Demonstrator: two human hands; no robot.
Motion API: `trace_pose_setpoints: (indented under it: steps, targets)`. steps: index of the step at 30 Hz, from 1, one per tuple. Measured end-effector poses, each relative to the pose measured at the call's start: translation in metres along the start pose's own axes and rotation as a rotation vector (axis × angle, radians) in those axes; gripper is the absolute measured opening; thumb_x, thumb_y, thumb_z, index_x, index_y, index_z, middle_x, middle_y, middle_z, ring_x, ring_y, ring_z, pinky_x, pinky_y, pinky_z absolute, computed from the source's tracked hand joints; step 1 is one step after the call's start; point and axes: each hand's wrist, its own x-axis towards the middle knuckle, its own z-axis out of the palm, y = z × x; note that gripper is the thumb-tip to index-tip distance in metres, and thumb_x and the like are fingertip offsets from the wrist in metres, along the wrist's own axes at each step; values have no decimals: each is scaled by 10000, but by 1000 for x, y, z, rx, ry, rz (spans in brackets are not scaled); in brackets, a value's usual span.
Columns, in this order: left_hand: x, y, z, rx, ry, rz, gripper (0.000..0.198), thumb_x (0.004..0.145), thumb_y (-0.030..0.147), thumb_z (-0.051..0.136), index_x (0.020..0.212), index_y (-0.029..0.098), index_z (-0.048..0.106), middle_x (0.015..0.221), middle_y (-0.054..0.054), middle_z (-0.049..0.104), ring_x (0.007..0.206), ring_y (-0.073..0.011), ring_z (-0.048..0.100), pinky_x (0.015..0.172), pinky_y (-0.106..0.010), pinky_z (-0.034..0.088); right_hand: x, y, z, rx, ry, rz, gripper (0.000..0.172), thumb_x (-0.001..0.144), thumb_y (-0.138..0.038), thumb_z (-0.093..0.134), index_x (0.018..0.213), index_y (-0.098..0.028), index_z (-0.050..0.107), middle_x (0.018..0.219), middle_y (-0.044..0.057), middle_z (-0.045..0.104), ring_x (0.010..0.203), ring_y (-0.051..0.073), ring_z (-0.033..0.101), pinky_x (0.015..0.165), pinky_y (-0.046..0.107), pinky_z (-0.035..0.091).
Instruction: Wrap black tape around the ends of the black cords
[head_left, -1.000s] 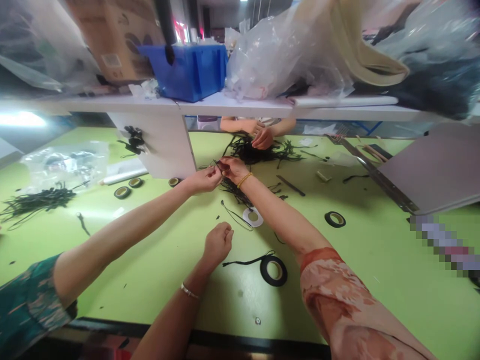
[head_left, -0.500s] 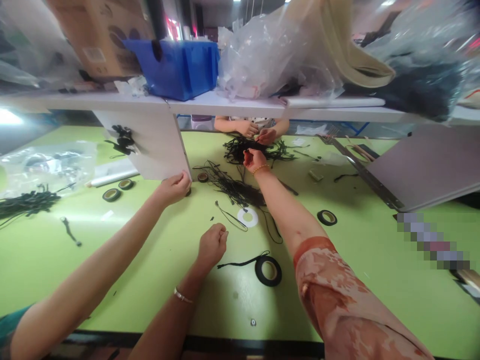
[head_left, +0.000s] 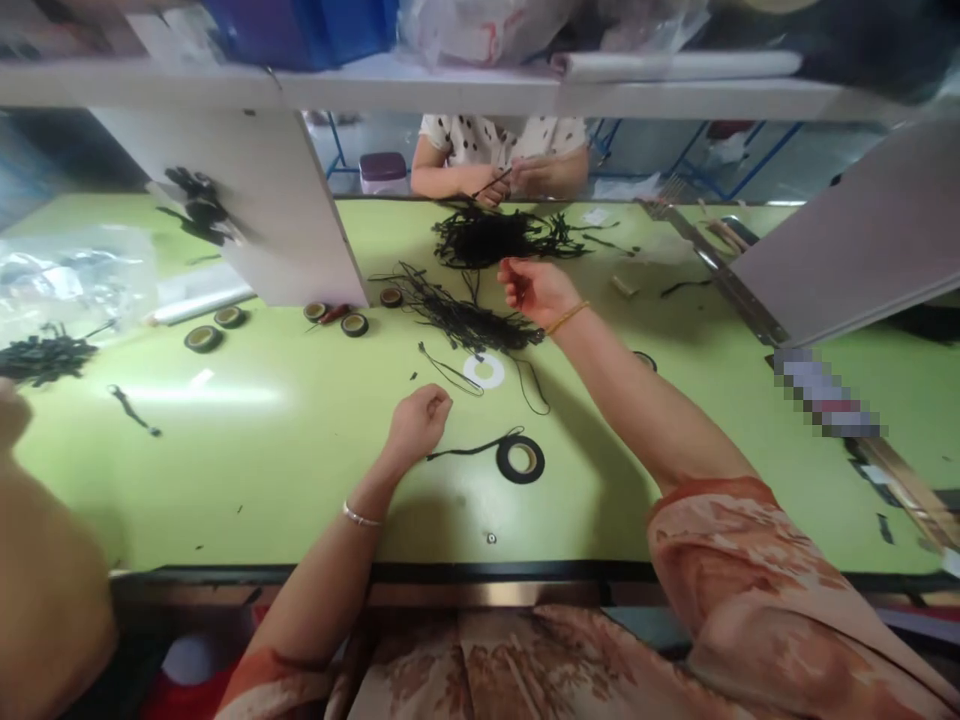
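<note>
My left hand (head_left: 420,420) rests low over the green table with its fingers curled closed; what they hold, if anything, is hidden. Just right of it lie a thin black cable (head_left: 472,447) and a black tape roll (head_left: 529,481). Stretched forward, my right hand (head_left: 541,295) has bent, closed fingers near the black cable heap (head_left: 487,240); I cannot make out anything in them. Between my hands are a bundle of thin black cables (head_left: 472,315), a white ring (head_left: 471,372) and a single looped cable (head_left: 442,368).
A co-worker's hands (head_left: 525,178) hold a thin dark strand across the table. Another person's arm (head_left: 45,570) enters at left. White upright panels (head_left: 277,210) support a loaded shelf (head_left: 420,92). Several tape rolls (head_left: 202,350) and a plastic bag (head_left: 75,270) lie leftward.
My right hand has drawn back from the far cable heap. The neighbour's arm has withdrawn leftward, baring tape rolls by the panel. The view has tilted down; my left hand stays closed.
</note>
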Motion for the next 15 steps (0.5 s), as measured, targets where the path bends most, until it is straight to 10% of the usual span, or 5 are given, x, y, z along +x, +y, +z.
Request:
trace_pose_setpoints:
  steps: [6, 15]
  targets:
    - [-24, 28, 19, 149, -256, 158, 88, 807, 276, 616, 840, 200, 587, 815, -18, 639, 742, -160, 571, 695, -285, 430, -101, 9, -23, -5, -75, -74, 37, 825, -169, 655, 799, -147, 641, 626, -6, 632, 496, 62, 502, 449, 176, 384]
    - [-29, 39, 60, 413, -164, 220, 134, 898, 138, 430, 880, 201, 547, 924, -95, 603, 853, -230, 563, 737, -358, 441, -163, 56, -42, -153, -57, -109, 248, 700, -366, 787, 798, -163, 684, 662, 7, 664, 526, 79, 501, 489, 217, 387]
